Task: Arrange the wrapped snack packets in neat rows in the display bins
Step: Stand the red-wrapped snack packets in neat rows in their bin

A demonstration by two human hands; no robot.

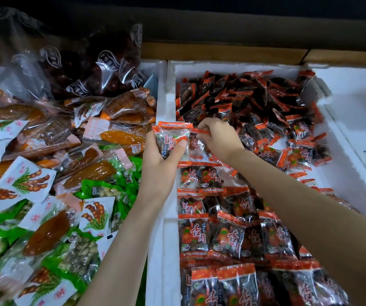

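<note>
A white foam bin (170, 102) holds many red-edged dark snack packets. The near ones lie in neat rows (230, 237); the far ones form a loose heap (255, 100). My left hand (162, 164) grips a small stack of these packets (173, 138) above the bin's left wall, thumb across the front. My right hand (218, 138) reaches over the bin just right of the stack and pinches the red edge of one packet (199, 131).
To the left a second bin is piled with mixed packets: white tamarind-print ones (28, 180), orange ones (122, 138), green ones (102, 188) and large clear bags of dark fruit (84, 69). Another white foam bin (358, 111) stands at the right. A dark shelf runs behind.
</note>
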